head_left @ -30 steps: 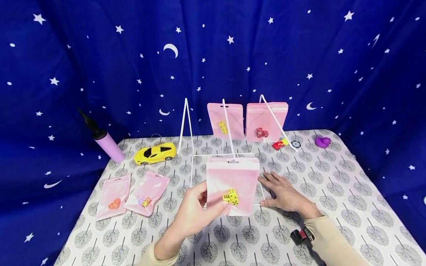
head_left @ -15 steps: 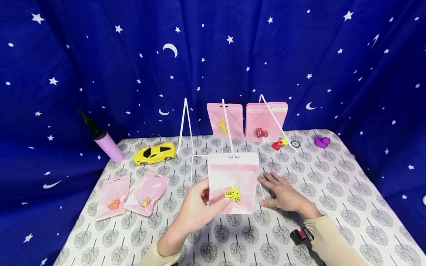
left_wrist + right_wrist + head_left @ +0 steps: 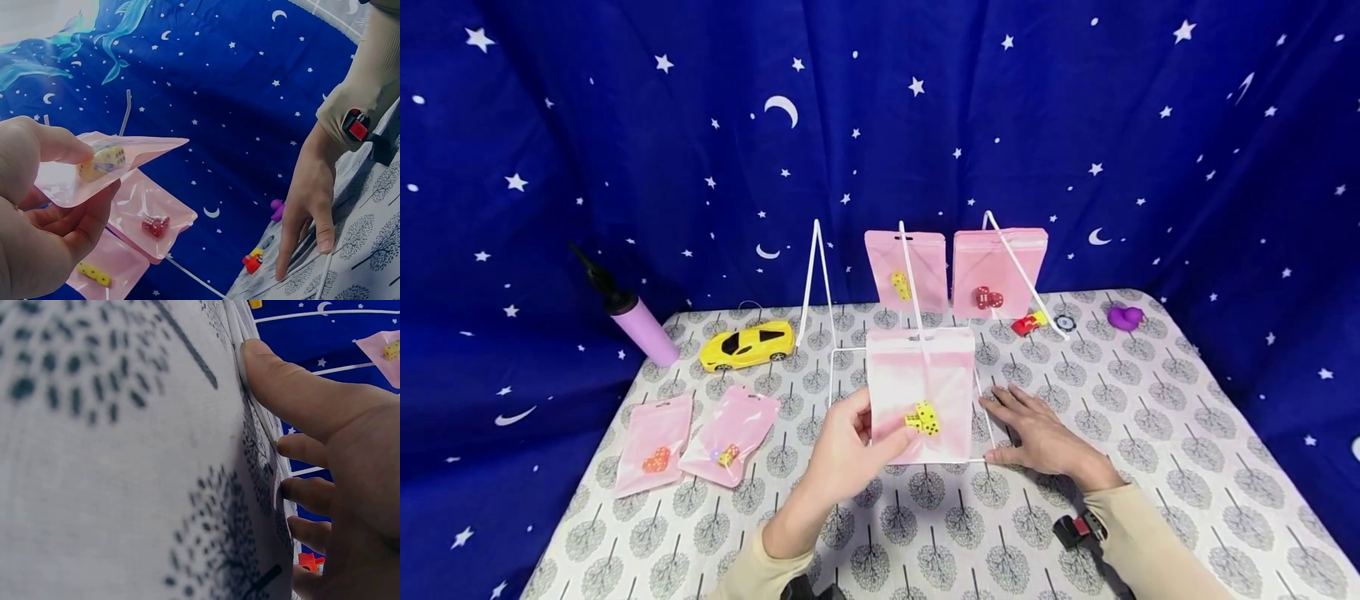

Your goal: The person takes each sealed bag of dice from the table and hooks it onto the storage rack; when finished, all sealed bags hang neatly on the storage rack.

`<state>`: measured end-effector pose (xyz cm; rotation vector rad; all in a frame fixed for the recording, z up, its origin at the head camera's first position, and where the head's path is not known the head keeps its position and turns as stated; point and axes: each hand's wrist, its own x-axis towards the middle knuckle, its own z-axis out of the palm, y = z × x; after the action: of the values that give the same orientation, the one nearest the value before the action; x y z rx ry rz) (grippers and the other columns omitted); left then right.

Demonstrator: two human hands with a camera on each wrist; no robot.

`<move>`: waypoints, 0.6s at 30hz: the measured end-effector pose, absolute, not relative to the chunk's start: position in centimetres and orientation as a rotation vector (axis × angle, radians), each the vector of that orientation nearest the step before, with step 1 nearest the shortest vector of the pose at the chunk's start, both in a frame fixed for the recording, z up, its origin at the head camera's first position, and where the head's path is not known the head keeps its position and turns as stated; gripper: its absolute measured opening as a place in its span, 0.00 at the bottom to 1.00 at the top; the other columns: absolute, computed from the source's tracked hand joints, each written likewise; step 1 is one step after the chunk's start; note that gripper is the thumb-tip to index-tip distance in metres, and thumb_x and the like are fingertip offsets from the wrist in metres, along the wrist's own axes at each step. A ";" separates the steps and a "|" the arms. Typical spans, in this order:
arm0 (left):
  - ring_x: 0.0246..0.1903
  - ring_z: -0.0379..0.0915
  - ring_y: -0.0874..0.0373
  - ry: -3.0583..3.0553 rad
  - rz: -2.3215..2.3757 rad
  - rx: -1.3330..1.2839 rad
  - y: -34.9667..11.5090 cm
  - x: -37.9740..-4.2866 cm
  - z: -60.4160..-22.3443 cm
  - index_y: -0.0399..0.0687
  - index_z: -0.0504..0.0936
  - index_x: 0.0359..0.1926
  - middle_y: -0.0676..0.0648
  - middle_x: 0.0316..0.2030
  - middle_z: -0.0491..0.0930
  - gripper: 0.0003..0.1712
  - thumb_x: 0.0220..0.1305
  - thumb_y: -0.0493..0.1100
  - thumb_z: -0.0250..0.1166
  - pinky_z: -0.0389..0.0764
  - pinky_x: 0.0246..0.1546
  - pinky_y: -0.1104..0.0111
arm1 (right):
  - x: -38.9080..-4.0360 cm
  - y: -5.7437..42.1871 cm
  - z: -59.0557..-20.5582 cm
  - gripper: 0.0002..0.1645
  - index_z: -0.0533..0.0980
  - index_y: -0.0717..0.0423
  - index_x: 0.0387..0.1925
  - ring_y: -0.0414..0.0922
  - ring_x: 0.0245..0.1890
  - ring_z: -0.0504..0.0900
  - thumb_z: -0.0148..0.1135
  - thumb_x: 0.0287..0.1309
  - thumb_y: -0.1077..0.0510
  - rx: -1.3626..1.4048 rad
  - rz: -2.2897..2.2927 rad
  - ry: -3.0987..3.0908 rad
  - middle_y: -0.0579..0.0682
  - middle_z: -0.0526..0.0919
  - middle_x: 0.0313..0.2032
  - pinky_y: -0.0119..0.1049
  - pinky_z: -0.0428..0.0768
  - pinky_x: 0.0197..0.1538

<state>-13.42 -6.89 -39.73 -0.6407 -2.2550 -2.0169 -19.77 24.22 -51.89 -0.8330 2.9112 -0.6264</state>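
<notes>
My left hand [image 3: 850, 454] pinches a pink zip bag [image 3: 953, 383] between thumb and fingers. Yellow dice [image 3: 922, 419] show through its front, the thumb right beside them. The tip of the white wire rack's [image 3: 808, 283] middle prong shows in front of the bag's top strip, at the hang hole. In the left wrist view the held bag [image 3: 150, 150] is seen nearly edge-on. My right hand [image 3: 1037, 437] rests with fingers spread at the right side of the rack's base. Its thumb [image 3: 269, 365] touches the base wire in the right wrist view.
Pink bags with yellow dice [image 3: 880, 258] and red dice [image 3: 1022, 267] hang farther back on the rack. Two more pink bags [image 3: 666, 417] [image 3: 745, 412] lie at left. A yellow toy car [image 3: 748, 343], purple pump [image 3: 646, 333], small red car [image 3: 1028, 324] and purple duck [image 3: 1125, 317] stand around.
My left hand has raised the bag and moved it away from me, so the prong tip now shows in front of its top strip. The right hand has stayed in place.
</notes>
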 end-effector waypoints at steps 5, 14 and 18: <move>0.34 0.81 0.60 -2.256 -2.045 -0.613 -6.8 -14.2 -39.7 0.36 0.79 0.50 0.38 0.41 0.84 0.21 0.53 0.32 0.70 0.87 0.33 0.64 | -19.9 24.3 -51.9 0.53 0.63 0.56 0.71 0.68 0.71 0.51 0.68 0.49 0.34 -0.835 -0.618 2.913 0.67 0.58 0.71 0.70 0.49 0.69; 0.34 0.82 0.58 -2.273 -2.083 -0.504 -6.7 -15.8 -39.5 0.39 0.80 0.50 0.39 0.40 0.84 0.20 0.54 0.33 0.70 0.87 0.34 0.65 | -19.8 24.3 -52.2 0.53 0.63 0.55 0.71 0.68 0.71 0.52 0.68 0.49 0.34 -0.847 -0.630 2.912 0.66 0.59 0.71 0.70 0.50 0.69; 0.32 0.82 0.58 -2.301 -2.053 -0.478 -6.8 -16.6 -39.6 0.39 0.80 0.50 0.39 0.40 0.84 0.20 0.54 0.35 0.70 0.87 0.32 0.66 | -19.8 24.3 -52.1 0.53 0.63 0.55 0.71 0.68 0.71 0.52 0.67 0.49 0.34 -0.846 -0.619 2.914 0.66 0.59 0.71 0.69 0.50 0.69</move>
<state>-16.60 -6.77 -39.60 -0.4784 -2.3014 -2.0529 -19.82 24.29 -52.15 -0.8458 2.9139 -0.6192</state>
